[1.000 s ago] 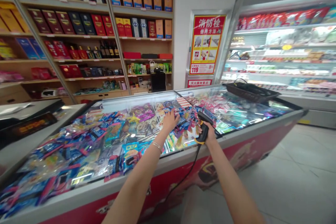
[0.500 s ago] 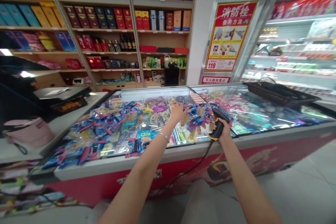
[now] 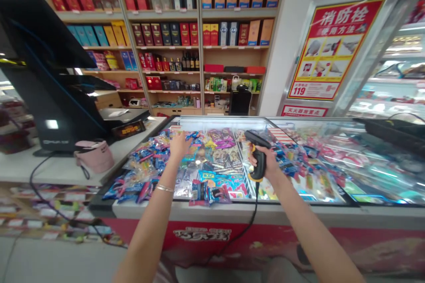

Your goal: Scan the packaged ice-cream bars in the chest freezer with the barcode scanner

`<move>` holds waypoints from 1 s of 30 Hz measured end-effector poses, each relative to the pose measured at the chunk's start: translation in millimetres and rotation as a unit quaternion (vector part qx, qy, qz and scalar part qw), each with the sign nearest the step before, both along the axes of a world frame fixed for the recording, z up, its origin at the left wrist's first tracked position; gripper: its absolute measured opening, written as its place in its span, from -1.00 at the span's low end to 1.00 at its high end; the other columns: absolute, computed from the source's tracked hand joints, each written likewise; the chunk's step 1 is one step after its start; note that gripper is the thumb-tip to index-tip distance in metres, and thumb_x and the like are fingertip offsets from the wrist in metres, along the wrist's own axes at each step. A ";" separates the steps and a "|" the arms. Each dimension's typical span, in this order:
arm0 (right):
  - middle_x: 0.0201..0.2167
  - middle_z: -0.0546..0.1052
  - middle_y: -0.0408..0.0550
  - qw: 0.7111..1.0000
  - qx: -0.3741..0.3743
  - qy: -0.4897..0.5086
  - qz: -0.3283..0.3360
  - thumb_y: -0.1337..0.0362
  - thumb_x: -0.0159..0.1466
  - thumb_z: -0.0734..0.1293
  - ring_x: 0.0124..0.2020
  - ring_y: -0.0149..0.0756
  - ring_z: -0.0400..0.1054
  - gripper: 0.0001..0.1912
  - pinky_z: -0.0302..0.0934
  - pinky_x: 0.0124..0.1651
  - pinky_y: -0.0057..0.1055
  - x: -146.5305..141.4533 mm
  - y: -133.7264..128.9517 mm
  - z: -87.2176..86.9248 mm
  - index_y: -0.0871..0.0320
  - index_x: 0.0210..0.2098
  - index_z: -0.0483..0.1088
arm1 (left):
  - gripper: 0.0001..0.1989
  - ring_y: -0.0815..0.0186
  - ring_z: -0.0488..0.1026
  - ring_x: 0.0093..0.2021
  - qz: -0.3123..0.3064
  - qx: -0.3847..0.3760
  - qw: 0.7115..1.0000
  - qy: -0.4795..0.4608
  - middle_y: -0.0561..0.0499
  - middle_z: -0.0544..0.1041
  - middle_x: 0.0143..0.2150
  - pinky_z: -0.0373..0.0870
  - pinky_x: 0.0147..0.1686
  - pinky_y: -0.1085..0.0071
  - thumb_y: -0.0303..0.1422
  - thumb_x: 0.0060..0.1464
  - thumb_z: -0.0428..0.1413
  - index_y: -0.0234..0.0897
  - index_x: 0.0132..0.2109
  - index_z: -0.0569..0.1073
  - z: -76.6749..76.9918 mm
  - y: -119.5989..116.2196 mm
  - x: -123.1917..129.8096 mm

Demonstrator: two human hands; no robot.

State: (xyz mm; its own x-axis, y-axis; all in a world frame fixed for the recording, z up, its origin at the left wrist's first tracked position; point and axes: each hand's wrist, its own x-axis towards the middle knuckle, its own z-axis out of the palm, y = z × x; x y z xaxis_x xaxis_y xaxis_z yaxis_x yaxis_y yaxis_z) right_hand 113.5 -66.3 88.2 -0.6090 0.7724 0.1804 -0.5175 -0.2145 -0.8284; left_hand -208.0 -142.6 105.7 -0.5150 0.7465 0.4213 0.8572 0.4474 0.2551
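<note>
shop counter area, head cam. big items first: tall wooden shelves [image 3: 169,72] at the back held boxed goods and bottles. red poster [image 3: 335,48] on the wall to the right, fridge display [image 3: 395,84] past it. pos terminal [image 3: 43,53] stood on the surface [image 3: 56,170] at left, pink bag [image 3: 93,157] just beside it.

main container: chest freezer [image 3: 219,212] in front of the person, a wire divider [image 3: 244,163] splitting it. packets [image 3: 212,168] lay heaped in both compartments, mostly flat foil snack bags in blue, purple and pink, overlapping. right compartment looked glassed over, with glare on it and a black tray [image 3: 395,135] on top near the far right. could not tell if glass covered the left one.

step in hand, as judged: both hands worked over the packets, scanner ready. no packet was lifted.

left hand [image 3: 179,147] was over the left compartment, open, fingers [image 3: 175,139] spread and down on or just above the packets, holding nothing visible. bracelet [image 3: 165,188] on that wrist.

right hand [image 3: 265,161] was just right of the divider, fingers [image 3: 255,152] wrapped round the grip of a black and yellow handheld scanner [image 3: 259,159], head tilted up and pointing left. its cable [image 3: 252,225] hung down over the freezer front.
</note>
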 end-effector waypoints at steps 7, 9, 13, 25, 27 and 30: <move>-0.70 0.36 -0.17 0.986 -0.017 -0.072 0.151 0.14 0.11 0.30 -0.74 -0.47 0.14 -0.76 0.05 -0.70 -0.54 -64.7 5.8 -26.3 0.21 -0.37 0.38 | -0.67 0.04 0.39 -0.03 0.059 -0.064 0.995 0.053 -0.25 0.49 -0.09 0.26 -0.07 0.24 -0.32 0.08 -0.01 -0.34 -0.04 0.44 -28.5 -6.6 -38.3; -0.70 0.36 -0.15 0.981 -0.032 -0.069 0.178 0.10 0.10 0.29 -0.73 -0.46 0.16 -0.72 0.07 -0.69 -0.54 -79.8 8.9 -38.4 0.22 -0.39 0.39 | -0.69 -0.02 0.37 -0.01 0.060 -0.076 0.992 0.080 -0.30 0.50 -0.12 0.23 -0.04 0.18 -0.33 0.08 -0.01 -0.39 -0.09 0.47 -36.1 -4.2 -38.0; -0.61 0.44 -0.10 0.973 -0.073 -0.056 0.213 0.09 0.06 0.30 -0.72 -0.47 0.21 -0.68 0.12 -0.67 -0.53 -99.9 7.4 -58.9 0.24 -0.35 0.41 | -0.70 -0.08 0.30 0.05 0.042 -0.097 0.988 0.113 -0.34 0.49 -0.10 0.16 0.00 0.10 -0.35 0.04 0.03 -0.39 -0.10 0.48 -49.0 -2.4 -38.3; -0.60 0.46 -0.07 0.964 -0.097 -0.048 0.244 0.10 0.04 0.28 -0.73 -0.44 0.21 -0.62 0.08 -0.69 -0.50 -99.1 -7.0 -59.9 0.28 -0.29 0.41 | -0.52 -0.12 0.27 0.08 0.073 -0.096 0.987 0.109 -0.33 0.42 -0.02 0.17 0.02 0.13 -0.15 -0.05 0.13 -0.43 -0.05 0.42 -47.7 -3.6 -28.1; -0.64 0.44 -0.09 0.965 -0.095 -0.039 0.242 0.11 0.05 0.28 -0.73 -0.43 0.20 -0.63 0.07 -0.69 -0.50 -98.4 -7.8 -58.8 0.27 -0.27 0.41 | -0.51 -0.06 0.34 0.02 0.039 -0.089 0.991 0.090 -0.30 0.44 -0.04 0.23 -0.04 0.20 -0.15 0.00 0.10 -0.41 0.00 0.37 -48.1 -1.8 -26.3; -0.57 0.47 -0.07 0.968 -0.106 -0.024 0.227 0.13 0.05 0.28 -0.71 -0.45 0.18 -0.66 0.05 -0.69 -0.51 -97.8 -9.7 -58.4 0.24 -0.27 0.40 | -0.53 0.05 0.46 -0.14 -0.019 -0.088 0.996 0.019 -0.22 0.51 -0.16 0.30 -0.23 0.32 -0.13 0.10 0.00 -0.35 0.05 0.30 -51.2 3.5 -20.5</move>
